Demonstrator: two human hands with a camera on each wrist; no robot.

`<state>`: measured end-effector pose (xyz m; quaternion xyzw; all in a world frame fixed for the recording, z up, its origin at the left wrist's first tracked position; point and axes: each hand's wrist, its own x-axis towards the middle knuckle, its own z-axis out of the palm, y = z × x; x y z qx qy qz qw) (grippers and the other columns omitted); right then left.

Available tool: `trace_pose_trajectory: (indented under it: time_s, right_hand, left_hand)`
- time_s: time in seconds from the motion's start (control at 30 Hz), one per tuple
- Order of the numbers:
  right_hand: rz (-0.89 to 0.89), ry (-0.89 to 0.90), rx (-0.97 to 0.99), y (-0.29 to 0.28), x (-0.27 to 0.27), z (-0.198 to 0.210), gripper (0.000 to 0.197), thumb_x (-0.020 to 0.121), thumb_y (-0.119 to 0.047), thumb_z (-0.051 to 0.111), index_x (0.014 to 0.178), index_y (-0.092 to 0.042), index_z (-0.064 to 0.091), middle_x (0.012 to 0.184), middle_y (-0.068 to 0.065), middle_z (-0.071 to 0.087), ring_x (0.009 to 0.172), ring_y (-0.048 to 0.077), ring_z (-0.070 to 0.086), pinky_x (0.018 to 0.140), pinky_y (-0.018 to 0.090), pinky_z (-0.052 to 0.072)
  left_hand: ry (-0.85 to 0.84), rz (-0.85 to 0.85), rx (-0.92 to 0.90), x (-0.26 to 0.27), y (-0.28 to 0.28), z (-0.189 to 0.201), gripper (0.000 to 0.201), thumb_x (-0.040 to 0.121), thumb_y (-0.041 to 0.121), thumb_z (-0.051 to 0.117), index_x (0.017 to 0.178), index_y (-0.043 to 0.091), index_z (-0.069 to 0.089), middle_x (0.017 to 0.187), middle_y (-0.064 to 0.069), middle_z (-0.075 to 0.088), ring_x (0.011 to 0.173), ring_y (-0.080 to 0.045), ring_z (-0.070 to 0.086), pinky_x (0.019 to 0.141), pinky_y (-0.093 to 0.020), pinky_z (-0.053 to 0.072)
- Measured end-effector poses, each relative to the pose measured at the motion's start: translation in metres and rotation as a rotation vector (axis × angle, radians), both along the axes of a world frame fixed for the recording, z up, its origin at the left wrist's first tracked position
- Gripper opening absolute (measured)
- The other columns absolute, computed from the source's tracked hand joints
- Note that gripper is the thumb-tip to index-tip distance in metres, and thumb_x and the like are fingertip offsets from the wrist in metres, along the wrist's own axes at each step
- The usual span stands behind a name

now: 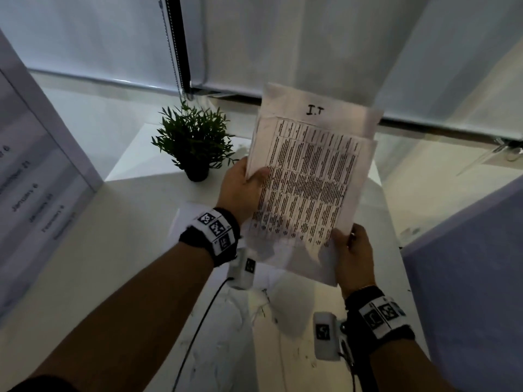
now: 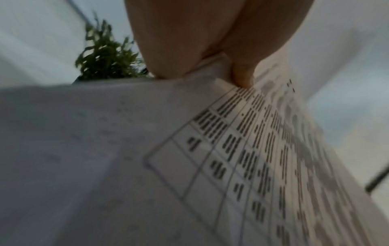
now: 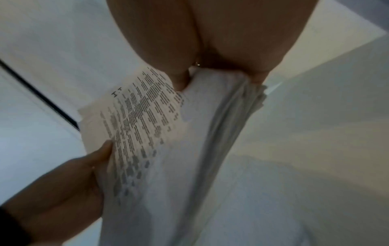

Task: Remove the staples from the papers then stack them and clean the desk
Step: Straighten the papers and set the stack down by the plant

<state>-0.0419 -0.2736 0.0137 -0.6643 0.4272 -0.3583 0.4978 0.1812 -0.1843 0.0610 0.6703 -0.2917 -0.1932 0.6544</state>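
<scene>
You hold a sheaf of papers [image 1: 308,176] lifted above the white desk [image 1: 135,236], raised in front of you with both hands. Your left hand [image 1: 240,193] grips the left edge about halfway up, thumb laid across the printed face and the fingers behind the sheets; the left wrist view shows that thumb pressed down on the top sheet beside a ruled table of text. Your right hand [image 1: 353,256] pinches the lower right corner, thumb in front and fingers behind, and the right wrist view shows the corner bunched and several sheet edges fanned out between thumb and fingers. The sheets are not squared: the top printed page sits lower and slightly turned, while a sheet behind it rises above, bearing the handwritten letters "I.T" near its upper edge. Whether any staple is in the sheets cannot be told from these views. More white paper [image 1: 195,222] lies flat on the desk under your hands. A small green potted plant [image 1: 194,142] stands at the far side of the desk, just left of the held sheets. A panel printed with dates [image 1: 34,199] leans at your left.
</scene>
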Motion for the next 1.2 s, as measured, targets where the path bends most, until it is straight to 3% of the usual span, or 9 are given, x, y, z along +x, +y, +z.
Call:
trace_pose_trajectory:
  time_s: [0.23,0.4,0.5,0.6,0.7,0.83,0.97,1.1,1.2]
  right_hand:
    - [0.023,0.004,0.053,0.007,0.001,-0.017,0.022,0.094,-0.01,0.055,0.108,-0.024,0.045,0.099,-0.016,0.055,0.086,-0.003,0.053,0.066,0.009,0.042]
    - [0.011,-0.075,0.134,0.013,0.002,-0.016,0.055,0.074,-0.008,0.079,0.119,-0.023,0.052,0.113,-0.005,0.064,0.104,0.014,0.062,0.085,0.031,0.054]
    - [-0.048,-0.326,0.151,0.013,0.013,0.009,0.063,0.068,-0.01,0.085,0.121,-0.015,0.051,0.109,0.001,0.068,0.098,0.011,0.066,0.078,0.028,0.056]
    - [-0.154,-0.428,0.025,0.01,0.022,0.04,0.037,0.075,-0.036,0.073,0.104,-0.02,0.057,0.092,-0.006,0.066,0.083,0.006,0.064,0.07,0.025,0.053]
    - [-0.197,-0.436,0.022,0.006,0.027,0.05,0.011,0.084,-0.033,0.057,0.089,-0.028,0.065,0.082,-0.007,0.065,0.078,0.012,0.059,0.072,0.034,0.048]
    - [-0.159,-0.416,-0.048,0.009,0.027,0.053,0.016,0.089,-0.027,0.051,0.101,-0.029,0.062,0.092,-0.004,0.065,0.085,0.011,0.061,0.074,0.03,0.05]
    - [-0.043,-0.345,-0.012,0.014,0.015,0.033,0.054,0.083,-0.03,0.067,0.127,-0.014,0.04,0.109,-0.001,0.059,0.093,0.001,0.062,0.072,0.015,0.052]
    - [0.048,-0.039,0.155,0.017,0.002,-0.018,0.063,0.085,-0.02,0.069,0.137,-0.027,0.032,0.127,-0.004,0.056,0.113,0.01,0.056,0.089,0.029,0.052]
    - [0.041,0.138,0.161,0.017,0.001,-0.036,0.043,0.094,-0.022,0.056,0.135,-0.026,0.042,0.13,0.001,0.056,0.12,0.022,0.052,0.101,0.044,0.045]
  left_hand:
    - [-0.083,-0.137,0.005,-0.018,0.03,-0.037,0.034,0.099,0.028,0.047,0.131,0.019,0.044,0.119,0.011,0.061,0.107,0.005,0.06,0.091,-0.028,0.054]
    - [-0.027,-0.154,0.096,-0.034,0.045,-0.072,0.037,0.095,0.029,0.055,0.119,0.049,0.036,0.117,0.024,0.055,0.1,0.019,0.054,0.094,-0.034,0.051]
    - [-0.023,-0.144,0.013,-0.037,0.045,-0.059,0.033,0.093,0.035,0.058,0.114,0.043,0.034,0.116,0.018,0.054,0.099,0.019,0.056,0.091,-0.029,0.054]
    - [-0.043,-0.133,-0.216,-0.039,0.042,-0.036,0.045,0.086,0.059,0.053,0.119,0.032,0.038,0.116,0.006,0.057,0.1,0.009,0.061,0.08,-0.013,0.051]
    - [-0.072,-0.025,-0.341,-0.044,0.032,-0.017,0.032,0.101,0.033,0.036,0.107,0.003,0.047,0.096,-0.001,0.057,0.087,0.005,0.058,0.076,-0.01,0.046]
    - [-0.021,0.073,-0.332,-0.041,0.022,-0.005,0.028,0.101,0.017,0.033,0.101,-0.005,0.051,0.089,-0.003,0.06,0.079,-0.001,0.06,0.071,-0.014,0.049]
    - [-0.1,0.011,-0.297,-0.037,0.025,-0.015,0.033,0.098,0.034,0.038,0.106,0.002,0.045,0.085,0.0,0.055,0.071,-0.006,0.055,0.062,-0.02,0.05]
    - [-0.162,-0.082,-0.063,-0.037,0.039,-0.053,0.057,0.089,0.063,0.042,0.122,0.018,0.032,0.112,0.007,0.057,0.092,0.001,0.062,0.076,-0.023,0.056]
    - [-0.173,-0.058,0.17,-0.038,0.04,-0.065,0.025,0.099,0.036,0.042,0.12,0.022,0.037,0.111,0.008,0.055,0.09,-0.004,0.056,0.085,-0.027,0.053]
